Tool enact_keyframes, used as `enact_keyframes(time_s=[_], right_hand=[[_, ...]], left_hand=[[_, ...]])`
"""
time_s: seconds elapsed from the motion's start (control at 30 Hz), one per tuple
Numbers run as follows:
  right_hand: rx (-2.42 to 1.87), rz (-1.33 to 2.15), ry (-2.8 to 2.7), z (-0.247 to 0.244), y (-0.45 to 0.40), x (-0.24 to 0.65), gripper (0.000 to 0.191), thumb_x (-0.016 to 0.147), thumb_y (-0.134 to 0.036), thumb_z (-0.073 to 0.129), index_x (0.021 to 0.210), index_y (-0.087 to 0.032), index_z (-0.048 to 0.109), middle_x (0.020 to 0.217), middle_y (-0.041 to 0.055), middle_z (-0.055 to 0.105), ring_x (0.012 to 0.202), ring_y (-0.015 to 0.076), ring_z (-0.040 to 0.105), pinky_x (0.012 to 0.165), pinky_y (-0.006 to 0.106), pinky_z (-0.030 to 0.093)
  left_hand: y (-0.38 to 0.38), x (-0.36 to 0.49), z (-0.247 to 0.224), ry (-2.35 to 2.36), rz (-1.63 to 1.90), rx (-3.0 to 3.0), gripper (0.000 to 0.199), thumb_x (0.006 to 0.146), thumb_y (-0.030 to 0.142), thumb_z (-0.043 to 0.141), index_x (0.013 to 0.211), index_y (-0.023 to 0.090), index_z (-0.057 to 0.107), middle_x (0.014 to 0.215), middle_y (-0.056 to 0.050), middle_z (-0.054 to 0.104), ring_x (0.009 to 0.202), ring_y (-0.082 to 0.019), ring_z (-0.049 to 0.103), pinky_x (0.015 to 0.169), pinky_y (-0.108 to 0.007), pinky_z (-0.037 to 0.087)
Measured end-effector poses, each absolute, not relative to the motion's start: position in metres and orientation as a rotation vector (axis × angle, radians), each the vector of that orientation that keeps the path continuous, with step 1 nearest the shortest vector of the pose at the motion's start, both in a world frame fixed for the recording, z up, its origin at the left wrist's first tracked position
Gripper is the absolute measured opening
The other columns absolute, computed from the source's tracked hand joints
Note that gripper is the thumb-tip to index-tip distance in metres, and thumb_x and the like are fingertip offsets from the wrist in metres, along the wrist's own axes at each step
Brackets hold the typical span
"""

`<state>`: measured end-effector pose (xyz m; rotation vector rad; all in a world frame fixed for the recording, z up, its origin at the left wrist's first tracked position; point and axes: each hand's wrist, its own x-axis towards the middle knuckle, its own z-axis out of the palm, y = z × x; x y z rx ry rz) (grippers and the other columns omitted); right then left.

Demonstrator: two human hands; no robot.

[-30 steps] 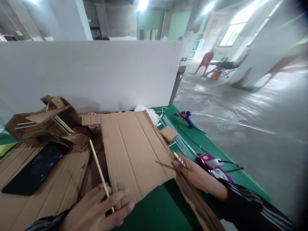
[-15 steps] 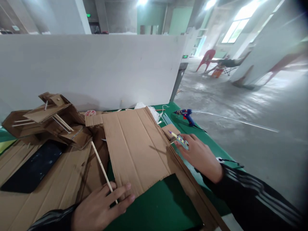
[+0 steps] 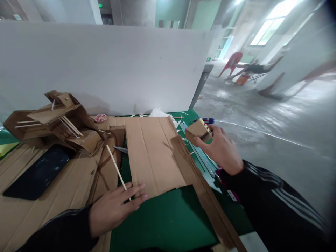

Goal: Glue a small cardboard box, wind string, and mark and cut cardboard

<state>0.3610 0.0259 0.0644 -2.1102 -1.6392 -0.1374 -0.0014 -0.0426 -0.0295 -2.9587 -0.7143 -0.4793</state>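
Head view: right hand just grabbed a cardboard piece, pen too. Left hand holds a stick; both are full.

No words, numbers or brands can be read. A lit green sign is seen above the white partition, and a second green sign beside its right end; on both, the marks are too small to be made out.

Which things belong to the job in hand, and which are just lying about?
In use, held or touched: thin pale wooden stick, flat brown cardboard sheet, small brown cardboard piece, yellow purple-spotted pen.

Seemingly lying about: black rectangular glossy slab, red plastic chair.
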Motion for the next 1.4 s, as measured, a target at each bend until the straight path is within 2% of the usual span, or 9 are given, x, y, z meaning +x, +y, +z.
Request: enact_keyframes(time_s=[0.17, 0.33, 0.5, 0.63, 0.73, 0.83, 0.9, 1.03, 1.4], right_hand=[[-1.724, 0.360, -1.867, 0.081, -0.003, 0.331, 0.056, 0.085, -0.052, 0.058, 0.131, -0.020, 0.047, 0.112, 0.0103, 0.066, 0.092, 0.0277, 0.065, 0.076, 0.037, 0.050], [-1.476, 0.718, -2.188, 0.068, -0.017, 0.301, 0.073, 0.078, -0.040, 0.066, 0.142, -0.018, 0.038, 0.130, 0.0112, 0.058, 0.109, 0.0278, 0.060, 0.090, 0.038, 0.048], [-1.405, 0.905, -2.381, 0.050, -0.005, 0.292, 0.080, 0.074, -0.034, 0.068, 0.146, -0.018, 0.035, 0.131, 0.0135, 0.057, 0.109, 0.0294, 0.060, 0.092, 0.042, 0.047], [-1.315, 1.063, -2.381, 0.045, 0.006, 0.288, 0.078, 0.074, -0.030, 0.068, 0.144, -0.020, 0.035, 0.127, 0.0105, 0.060, 0.107, 0.0269, 0.061, 0.092, 0.039, 0.048], [-1.180, 1.174, -2.376, 0.041, 0.010, 0.284, 0.077, 0.075, -0.028, 0.068, 0.145, -0.023, 0.035, 0.128, 0.0087, 0.059, 0.107, 0.0246, 0.062, 0.094, 0.037, 0.048], [-1.053, 1.271, -2.364, 0.033, 0.014, 0.278, 0.079, 0.076, -0.030, 0.071, 0.145, -0.023, 0.035, 0.133, 0.0090, 0.055, 0.113, 0.0246, 0.060, 0.097, 0.037, 0.047], [-1.010, 1.299, -2.345, 0.028, 0.016, 0.273, 0.079, 0.076, -0.034, 0.073, 0.145, -0.024, 0.036, 0.136, 0.0089, 0.054, 0.118, 0.0252, 0.057, 0.100, 0.038, 0.044], [-0.945, 1.316, -2.320, 0.022, 0.015, 0.265, 0.078, 0.076, -0.034, 0.074, 0.144, -0.025, 0.037, 0.139, 0.0075, 0.053, 0.123, 0.0248, 0.053, 0.106, 0.039, 0.040], [-0.940, 1.350, -2.287, 0.023, 0.009, 0.261, 0.079, 0.075, -0.035, 0.075, 0.144, -0.023, 0.037, 0.135, 0.0097, 0.055, 0.119, 0.0251, 0.057, 0.103, 0.041, 0.043]], left_hand=[[-0.031, 0.004, -0.027, -0.727, -0.294, -3.111, 0.048, 0.095, 0.017, 0.046, 0.142, 0.025, 0.040, 0.145, -0.008, 0.052, 0.117, -0.024, 0.061, 0.095, -0.040, 0.054], [-0.027, 0.001, -0.018, -0.766, -0.256, -3.185, 0.050, 0.091, 0.019, 0.050, 0.140, 0.029, 0.044, 0.140, -0.006, 0.056, 0.107, -0.023, 0.065, 0.089, -0.038, 0.055], [-0.022, -0.006, -0.012, -1.023, -0.433, -3.139, 0.021, 0.093, 0.031, 0.050, 0.103, 0.021, 0.066, 0.109, -0.010, 0.066, 0.100, -0.024, 0.063, 0.082, -0.036, 0.053], [-0.016, -0.007, -0.011, -1.311, -0.305, -3.154, 0.033, 0.092, 0.048, 0.051, 0.088, 0.017, 0.063, 0.091, -0.008, 0.064, 0.091, -0.024, 0.060, 0.076, -0.036, 0.050], [-0.015, -0.005, -0.012, -1.510, -0.250, -3.116, 0.045, 0.085, 0.057, 0.058, 0.106, 0.017, 0.060, 0.097, -0.008, 0.065, 0.095, -0.027, 0.059, 0.079, -0.039, 0.049], [-0.015, -0.002, -0.012, -1.658, -0.256, -3.007, 0.084, 0.070, 0.062, 0.070, 0.137, 0.018, 0.044, 0.106, -0.009, 0.066, 0.102, -0.031, 0.058, 0.087, -0.045, 0.046], [-0.016, -0.001, -0.013, -1.695, -0.248, -2.965, 0.099, 0.062, 0.064, 0.075, 0.142, 0.019, 0.038, 0.113, -0.010, 0.065, 0.107, -0.034, 0.055, 0.092, -0.049, 0.043], [-0.016, -0.002, -0.017, -1.753, -0.285, -2.993, 0.087, 0.057, 0.060, 0.080, 0.128, 0.021, 0.050, 0.123, -0.011, 0.059, 0.116, -0.035, 0.051, 0.097, -0.047, 0.041], [-0.020, -0.001, -0.021, -1.613, -0.473, -3.062, 0.070, 0.068, 0.035, 0.075, 0.129, 0.020, 0.045, 0.126, -0.012, 0.056, 0.117, -0.033, 0.051, 0.098, -0.050, 0.043]])
